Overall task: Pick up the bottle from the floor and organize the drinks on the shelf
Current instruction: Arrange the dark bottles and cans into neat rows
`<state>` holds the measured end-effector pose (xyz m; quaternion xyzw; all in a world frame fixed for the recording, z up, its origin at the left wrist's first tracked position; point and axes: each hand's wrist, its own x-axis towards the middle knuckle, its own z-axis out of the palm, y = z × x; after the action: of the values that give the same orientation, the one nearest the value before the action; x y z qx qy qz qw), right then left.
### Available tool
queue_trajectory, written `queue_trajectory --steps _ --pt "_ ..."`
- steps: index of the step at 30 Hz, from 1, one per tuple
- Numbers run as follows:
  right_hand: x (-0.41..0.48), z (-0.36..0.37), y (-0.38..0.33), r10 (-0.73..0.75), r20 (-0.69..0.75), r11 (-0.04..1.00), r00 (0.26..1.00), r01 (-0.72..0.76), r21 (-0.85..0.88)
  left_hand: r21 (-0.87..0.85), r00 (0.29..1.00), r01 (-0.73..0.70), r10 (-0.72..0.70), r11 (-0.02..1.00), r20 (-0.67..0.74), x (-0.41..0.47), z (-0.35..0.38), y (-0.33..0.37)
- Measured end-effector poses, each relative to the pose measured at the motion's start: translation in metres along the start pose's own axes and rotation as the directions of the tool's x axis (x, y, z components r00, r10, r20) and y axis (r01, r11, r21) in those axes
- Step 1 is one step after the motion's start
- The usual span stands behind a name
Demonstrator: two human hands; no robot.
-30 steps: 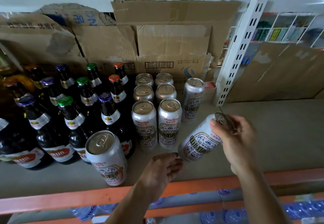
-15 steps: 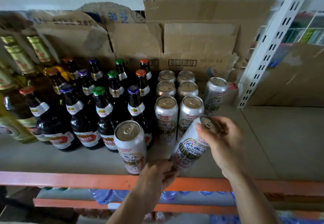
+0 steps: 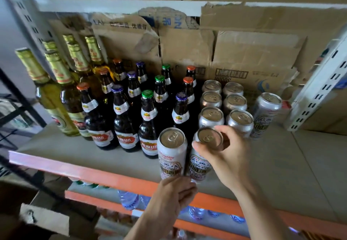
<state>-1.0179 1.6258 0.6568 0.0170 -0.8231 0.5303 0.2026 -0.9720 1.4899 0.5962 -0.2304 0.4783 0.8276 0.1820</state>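
The can (image 3: 199, 166) stands near upright at the front edge of the shelf (image 3: 281, 174), pressed against its neighbour can (image 3: 171, 151). It looks like a new front row being squared up. The right grip (image 3: 229, 155) curls round the can's top rim, thumb on one side and fingers on the other, handy for nudging it into line. The left grip (image 3: 172, 194) sits low, fingers bent at the foot of both cans, likely steadying them; whether it clasps either, I cannot tell. Behind are paired can rows (image 3: 223, 104), with a stray can (image 3: 266, 112) to the right and dark bottles (image 3: 124, 119) to the left. Cardboard (image 3: 244, 52) lines the back.
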Motion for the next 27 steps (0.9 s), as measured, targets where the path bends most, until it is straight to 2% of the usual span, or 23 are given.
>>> queue_trajectory --steps 4,11,18,27 --pt "-0.001 0.007 -0.006 -0.028 0.046 0.999 0.999 0.030 -0.038 0.007 1.000 0.020 -0.020 1.000 -0.013 -0.001 -0.003 0.001" --pt "0.002 -0.006 -0.001 -0.049 0.172 0.999 0.984 0.050 -0.004 0.084 0.996 0.046 -0.052 0.995 0.068 -0.001 0.007 0.000" --pt "0.007 -0.029 0.022 0.022 0.026 0.997 0.999 -0.024 0.079 0.190 0.969 0.075 -0.116 0.979 0.220 0.000 0.031 -0.007" --pt "0.021 -0.075 0.060 0.148 -0.128 0.987 0.981 -0.139 0.076 0.275 0.930 0.121 -0.206 0.954 0.305 0.016 0.080 -0.019"
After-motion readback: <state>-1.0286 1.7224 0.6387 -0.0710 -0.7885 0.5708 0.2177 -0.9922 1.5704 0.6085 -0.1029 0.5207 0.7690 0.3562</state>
